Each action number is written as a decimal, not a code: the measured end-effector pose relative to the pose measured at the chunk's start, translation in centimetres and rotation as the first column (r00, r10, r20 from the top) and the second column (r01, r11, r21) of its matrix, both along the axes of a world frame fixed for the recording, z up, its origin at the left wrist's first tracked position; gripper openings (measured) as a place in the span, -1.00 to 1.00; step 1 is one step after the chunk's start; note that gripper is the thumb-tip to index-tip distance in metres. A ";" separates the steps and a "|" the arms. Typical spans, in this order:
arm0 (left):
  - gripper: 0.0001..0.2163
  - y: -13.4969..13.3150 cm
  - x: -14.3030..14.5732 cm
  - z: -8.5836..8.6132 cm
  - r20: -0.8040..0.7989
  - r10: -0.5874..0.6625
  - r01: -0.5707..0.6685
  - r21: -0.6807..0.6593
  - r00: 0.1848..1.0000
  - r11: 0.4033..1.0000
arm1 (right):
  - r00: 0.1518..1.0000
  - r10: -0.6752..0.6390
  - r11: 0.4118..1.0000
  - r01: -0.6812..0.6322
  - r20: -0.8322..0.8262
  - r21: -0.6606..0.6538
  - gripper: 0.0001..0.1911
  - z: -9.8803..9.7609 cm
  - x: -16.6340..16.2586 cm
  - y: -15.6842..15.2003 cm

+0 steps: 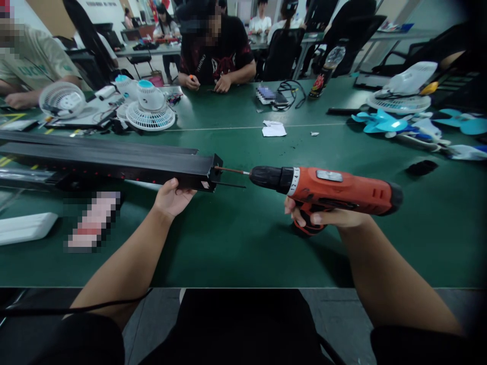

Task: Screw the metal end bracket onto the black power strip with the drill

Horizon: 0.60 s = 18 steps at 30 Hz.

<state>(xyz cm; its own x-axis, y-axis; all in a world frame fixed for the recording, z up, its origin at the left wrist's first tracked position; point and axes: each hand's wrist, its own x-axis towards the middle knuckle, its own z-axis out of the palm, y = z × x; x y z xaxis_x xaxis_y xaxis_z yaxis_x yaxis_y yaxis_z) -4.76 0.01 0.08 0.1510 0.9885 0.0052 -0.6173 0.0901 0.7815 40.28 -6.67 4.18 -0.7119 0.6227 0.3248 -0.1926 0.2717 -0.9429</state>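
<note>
My right hand [323, 217] is wrapped round the grip of a red and black cordless drill [327, 190], held level over the green table [236, 243]. The drill's thin bit points left and reaches the end face of a long black metal housing [114, 165] that lies across the table's left half. My left hand [173, 196] grips the housing from below, close to that end, fingers curled under it.
Small white fans [150, 109] and fan parts lie at the back left, blue fan blades [384, 124] and a white fan grille [399, 101] at the right. A bottle [327, 71], cables, paper scraps [274, 129] and a white bar [25, 228] also lie about. Other people sit across the table.
</note>
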 end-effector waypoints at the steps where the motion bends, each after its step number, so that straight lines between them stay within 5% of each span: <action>1: -0.61 -0.1 0.0 0.1 -0.002 -0.002 0.002 -0.004 1.000 1.000 | 1.000 0.006 1.000 -0.006 -0.002 -0.002 -0.53 0.0 0.0 0.0; 18: -0.52 -0.4 0.2 0.6 -0.006 0.008 -0.008 -0.010 1.000 1.000 | 1.000 0.011 1.000 -0.011 0.029 -0.009 -0.57 0.3 -0.1 0.1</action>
